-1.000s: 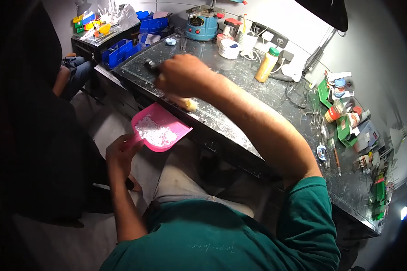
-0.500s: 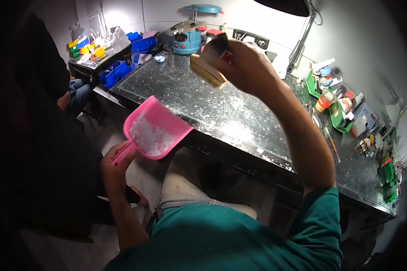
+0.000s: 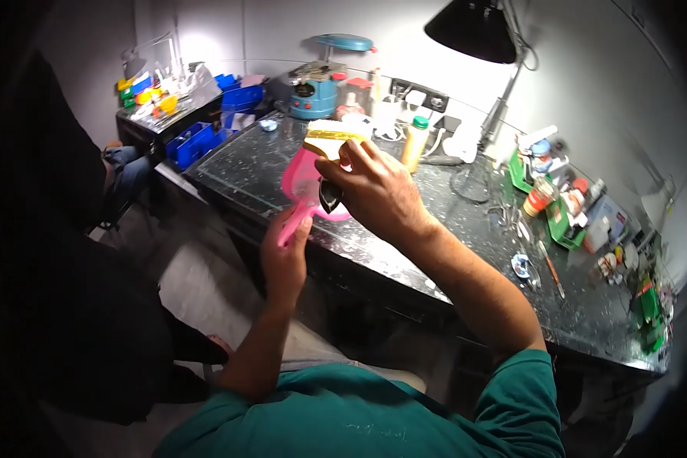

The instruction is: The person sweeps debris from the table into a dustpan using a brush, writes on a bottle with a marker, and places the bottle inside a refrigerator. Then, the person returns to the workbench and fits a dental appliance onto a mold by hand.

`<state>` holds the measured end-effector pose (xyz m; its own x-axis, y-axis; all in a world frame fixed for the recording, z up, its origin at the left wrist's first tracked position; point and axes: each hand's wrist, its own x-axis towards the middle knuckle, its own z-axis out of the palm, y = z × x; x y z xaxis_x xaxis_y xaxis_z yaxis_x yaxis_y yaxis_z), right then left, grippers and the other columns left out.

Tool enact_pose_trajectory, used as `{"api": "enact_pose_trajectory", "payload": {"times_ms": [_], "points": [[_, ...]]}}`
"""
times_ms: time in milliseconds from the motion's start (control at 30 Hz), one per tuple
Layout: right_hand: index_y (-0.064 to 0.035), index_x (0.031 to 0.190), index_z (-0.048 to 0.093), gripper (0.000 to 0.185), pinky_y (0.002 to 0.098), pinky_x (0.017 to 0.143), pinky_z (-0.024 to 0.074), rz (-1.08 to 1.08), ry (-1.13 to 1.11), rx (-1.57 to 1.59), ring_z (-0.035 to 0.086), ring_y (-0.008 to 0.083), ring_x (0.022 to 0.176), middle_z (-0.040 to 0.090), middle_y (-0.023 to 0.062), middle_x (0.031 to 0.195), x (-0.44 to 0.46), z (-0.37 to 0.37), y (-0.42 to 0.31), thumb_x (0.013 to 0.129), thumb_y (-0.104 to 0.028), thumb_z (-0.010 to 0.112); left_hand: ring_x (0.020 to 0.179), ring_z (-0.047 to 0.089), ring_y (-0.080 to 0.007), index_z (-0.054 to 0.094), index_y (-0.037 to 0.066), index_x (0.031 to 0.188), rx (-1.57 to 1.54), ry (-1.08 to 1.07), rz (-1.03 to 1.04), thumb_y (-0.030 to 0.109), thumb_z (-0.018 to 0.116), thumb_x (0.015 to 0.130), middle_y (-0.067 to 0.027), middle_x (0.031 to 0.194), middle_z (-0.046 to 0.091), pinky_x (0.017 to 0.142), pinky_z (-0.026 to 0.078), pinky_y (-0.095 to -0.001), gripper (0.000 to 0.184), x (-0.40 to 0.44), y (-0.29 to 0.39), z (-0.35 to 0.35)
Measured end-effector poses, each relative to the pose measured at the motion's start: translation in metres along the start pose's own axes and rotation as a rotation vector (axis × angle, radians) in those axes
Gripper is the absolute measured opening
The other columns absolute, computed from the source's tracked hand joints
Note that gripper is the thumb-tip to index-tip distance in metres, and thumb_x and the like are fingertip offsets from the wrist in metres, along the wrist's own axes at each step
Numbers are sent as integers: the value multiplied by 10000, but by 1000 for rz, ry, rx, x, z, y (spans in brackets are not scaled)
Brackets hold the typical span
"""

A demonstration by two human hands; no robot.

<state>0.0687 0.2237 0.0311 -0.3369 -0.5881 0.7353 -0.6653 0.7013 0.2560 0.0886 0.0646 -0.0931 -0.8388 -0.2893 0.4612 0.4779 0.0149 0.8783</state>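
Pink dustpan (image 3: 301,180) in curled left hand (image 3: 284,261); bristle brush (image 3: 333,137) in curled right hand (image 3: 383,191); now together over the desk (image 3: 443,217), within brushing reach.

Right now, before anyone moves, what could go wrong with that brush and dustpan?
Brush knock: the right hand holds the brush over the pink dustpan; a bump might tip the pan, held by its handle in the left hand.
Scatter: a quick stroke could flick white bits off the front edge of the bench.
Clutter: swinging right, the hand might catch the green-capped bottle.
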Motion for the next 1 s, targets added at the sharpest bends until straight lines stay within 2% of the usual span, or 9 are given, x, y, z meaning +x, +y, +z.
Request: {"api": "enact_pose_trajectory", "payload": {"times_ms": [67,267,367,433,500,667,733,867,1000], "points": [[-114,1067,588,306,399,815,473,2,-41,8,544,274,978,527,105,1003,-3,22,-3,771,-158,647,686,522,-74,517,48,1245,-229,-70,-151,193,568,974,0,825,535,517,342,-212,311,3,-5,4],[-55,1226,530,444,387,894,428,40,-127,-93,526,286,1034,532,142,1097,-4,63,-7,794,-136,601,773,605,-146,426,107,1300,-553,-93,-472,220,566,969,-55,982,562,554,421,-232,377,11,-11,8],[-58,1216,527,477,437,921,428,56,-237,-104,523,298,1081,531,148,1141,-3,86,-9,776,-204,641,852,649,-188,437,108,1308,-594,-112,-430,221,564,957,-57,1008,587,580,484,-252,390,12,-21,3],[-72,1235,535,729,467,950,426,47,-476,-24,528,324,1121,540,157,1152,-4,89,-9,652,-424,794,841,652,-184,446,106,1306,-598,-85,-422,226,510,976,-68,1018,614,577,495,-251,357,16,-29,-5],[-57,1279,525,748,465,957,429,170,-465,176,534,342,1139,551,164,1160,-20,127,-8,664,-387,796,803,670,-191,459,98,1302,-511,-24,-500,260,447,986,-81,1016,645,570,509,-257,355,21,-35,-14],[-37,1323,499,611,445,966,429,135,-530,351,541,333,1154,563,160,1160,-14,112,-2,762,-194,682,724,672,-178,531,86,1229,-636,-78,-609,332,527,938,-75,938,662,531,491,-262,381,32,-19,-26],[-16,1341,470,593,441,980,416,146,-512,345,538,331,1151,560,165,1170,-18,111,0,782,-125,634,727,673,-176,551,82,1201,-447,-88,-592,304,544,930,-67,921,662,519,472,-254,351,38,-18,-24],[2,1365,424,617,443,978,400,104,-394,300,530,333,1113,539,177,1192,-40,69,-1,786,-88,614,729,651,-158,574,30,1140,-333,-84,-538,203,564,906,-76,907,655,524,447,-238,291,51,-27,-27],[-1,1345,445,580,481,975,405,196,-510,494,527,373,1098,525,212,1170,-73,-39,-14,815,-141,638,738,638,-190,578,-19,1107,-370,-79,-563,177,553,900,-135,916,661,556,464,-261,286,83,-38,-48]]}}
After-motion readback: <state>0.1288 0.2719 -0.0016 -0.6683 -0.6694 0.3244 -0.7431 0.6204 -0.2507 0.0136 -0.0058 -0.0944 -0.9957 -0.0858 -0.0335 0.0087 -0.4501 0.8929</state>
